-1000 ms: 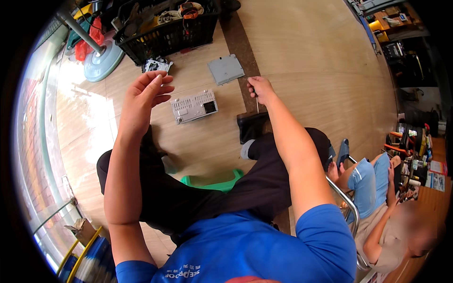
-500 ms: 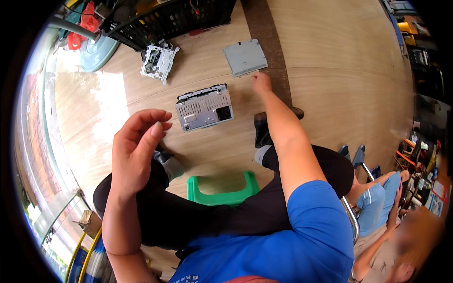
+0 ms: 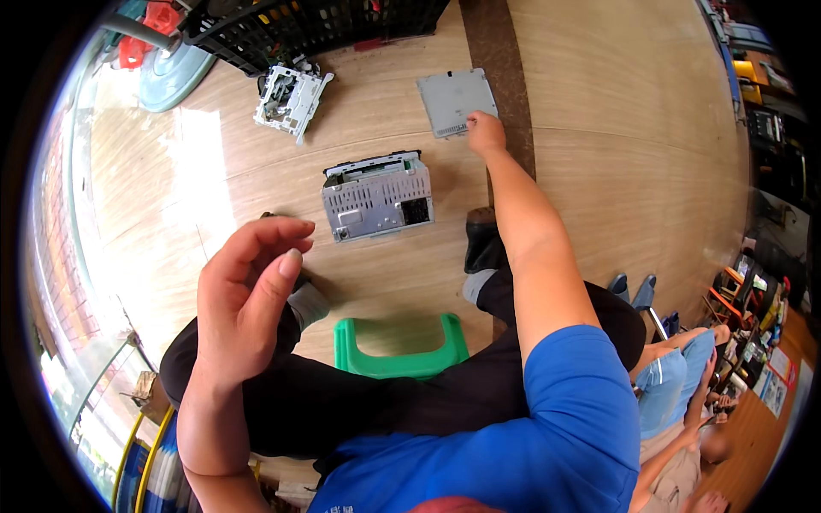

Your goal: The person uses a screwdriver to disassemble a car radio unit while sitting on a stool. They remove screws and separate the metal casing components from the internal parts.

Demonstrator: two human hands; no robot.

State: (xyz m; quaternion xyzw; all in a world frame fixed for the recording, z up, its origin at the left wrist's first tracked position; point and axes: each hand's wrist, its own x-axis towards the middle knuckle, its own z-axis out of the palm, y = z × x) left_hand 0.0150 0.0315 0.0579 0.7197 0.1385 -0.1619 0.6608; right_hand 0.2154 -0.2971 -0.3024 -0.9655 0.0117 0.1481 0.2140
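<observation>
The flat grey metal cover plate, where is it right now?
In the head view, the flat grey cover plate lies on the wooden floor, under the right hand, beyond the grey metal chassis.

The metal chassis (image 3: 377, 196) lies on the floor (image 3: 599, 128) between the frame (image 3: 291, 98) and flat plate (image 3: 456, 102).

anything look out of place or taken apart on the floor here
Yes. A metal cover plate lies loose on the floor under the right hand, apart from the grey metal box. A bare inner mechanism lies tilted near the black crate.
</observation>
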